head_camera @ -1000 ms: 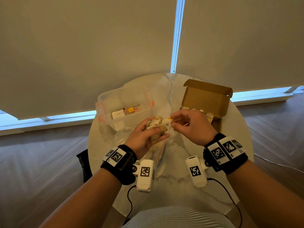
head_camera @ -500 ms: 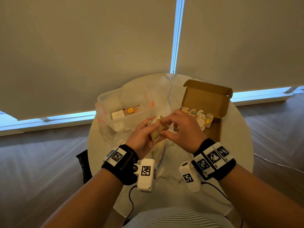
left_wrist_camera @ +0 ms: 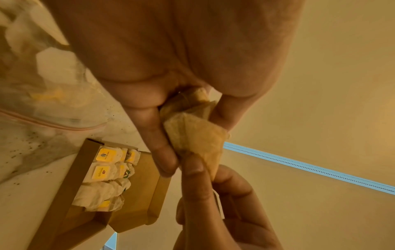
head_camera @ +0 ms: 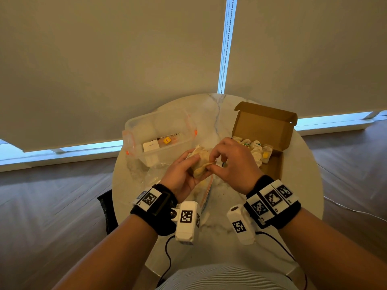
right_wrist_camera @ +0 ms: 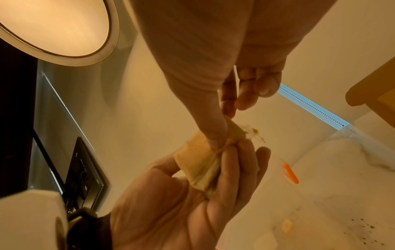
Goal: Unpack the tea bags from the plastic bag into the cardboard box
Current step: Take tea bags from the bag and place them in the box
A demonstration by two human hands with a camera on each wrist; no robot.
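A crumpled beige paper tea bag is held above the round white marble table, cupped in the curled left hand and pinched at its near edge by the right hand. Just right of both hands, the open brown cardboard box is partly filled with tea bags.

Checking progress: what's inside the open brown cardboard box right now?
The open brown cardboard box holds a cluster of white paper tea bags, several with yellow tags, filling its far part; its near part shows bare cardboard. The right hand covers the box's left edge in the head view.
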